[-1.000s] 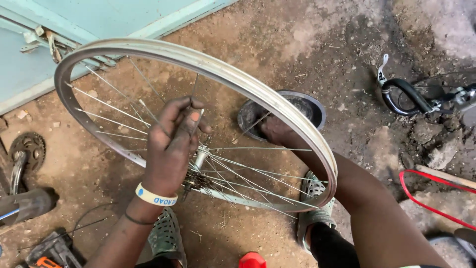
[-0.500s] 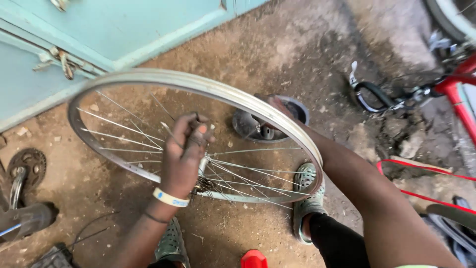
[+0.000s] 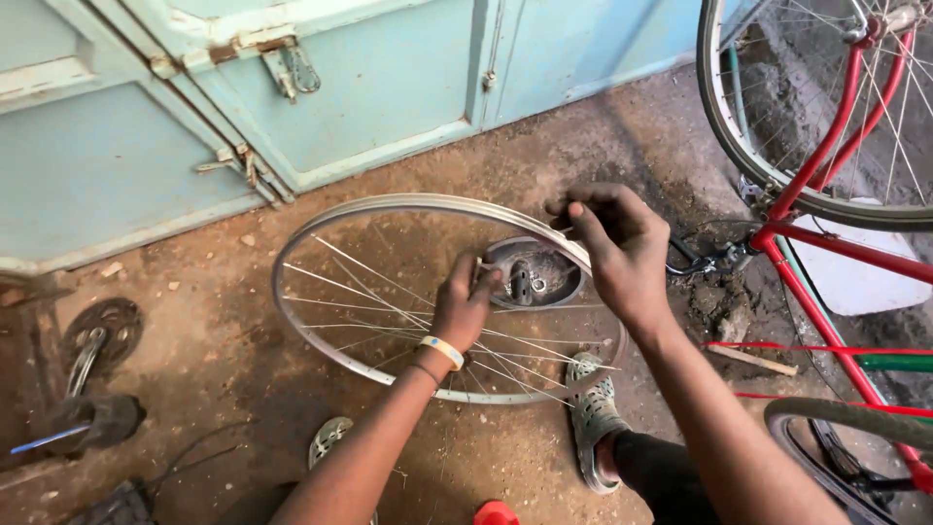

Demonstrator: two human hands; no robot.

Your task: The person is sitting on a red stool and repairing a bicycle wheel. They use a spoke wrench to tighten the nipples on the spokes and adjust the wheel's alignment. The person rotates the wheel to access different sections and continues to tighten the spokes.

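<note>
Single head-worn view, looking steeply down, close over dirt floor (image 3: 243,321)

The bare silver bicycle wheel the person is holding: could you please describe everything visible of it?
The bare silver bicycle wheel is a shiny metal rim with thin wire spokes and no tyre. It is held tilted above the brown dirt ground before pale blue doors. The left hand grips among the spokes near the middle; the right hand pinches at the far rim.

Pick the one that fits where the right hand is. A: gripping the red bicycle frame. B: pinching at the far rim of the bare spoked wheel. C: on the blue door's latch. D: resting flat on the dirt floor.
B: the right hand pinches at the far edge of the wheel rim, while the left hand is in among the spokes.
</note>
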